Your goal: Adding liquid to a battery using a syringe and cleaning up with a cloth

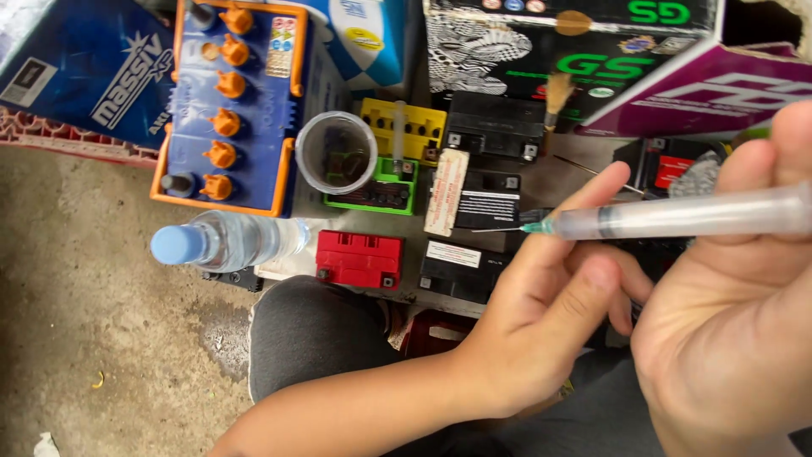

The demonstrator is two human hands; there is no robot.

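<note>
While both hands (643, 305) pinch syringe (685, 216), magenta box (719, 93), perhaps cardboard, sits upper right.

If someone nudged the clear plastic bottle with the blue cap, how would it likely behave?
The bottle lies on its side, so it would probably roll. It looks at least partly filled with clear liquid, so likely weighty for its size. Its smooth plastic may be slippery.
</note>
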